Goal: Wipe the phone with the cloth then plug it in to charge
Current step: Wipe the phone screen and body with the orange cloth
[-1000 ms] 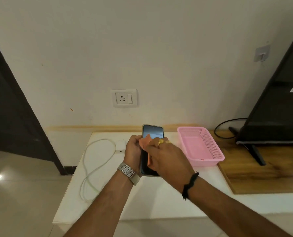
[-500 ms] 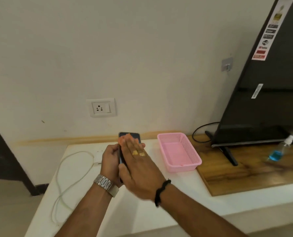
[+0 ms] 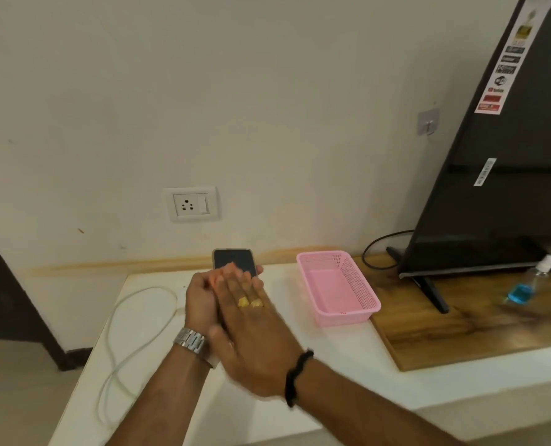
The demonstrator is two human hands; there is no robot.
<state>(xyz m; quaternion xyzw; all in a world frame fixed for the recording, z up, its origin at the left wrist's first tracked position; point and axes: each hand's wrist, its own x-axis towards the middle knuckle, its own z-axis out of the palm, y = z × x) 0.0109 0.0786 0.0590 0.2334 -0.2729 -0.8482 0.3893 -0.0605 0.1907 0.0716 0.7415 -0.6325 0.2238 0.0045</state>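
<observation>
Straight fingers (image 3: pixel 235 281) of our right hand (image 3: pixel 251 336) lie flat across the phone (image 3: pixel 234 260), pressing an orange cloth (image 3: pixel 218 276) against its screen; only a sliver of cloth shows beneath them. Our left hand (image 3: pixel 200 304) grips the phone from the left side and holds it tilted up over the white counter (image 3: pixel 348 346).

A pink basket (image 3: pixel 366 296) sits just right of the phone. A white cable (image 3: pixel 120 349) loops on the counter to our left, and a wall socket (image 3: pixel 191 204) is above. Farther right a television (image 3: pixel 499 188) stands on a wooden board (image 3: pixel 460 333), with a spray bottle (image 3: pixel 530 283) of blue liquid beside it.

Compared with half a second ago, our right hand covers the same stretch of screen, its fingers still extended.
</observation>
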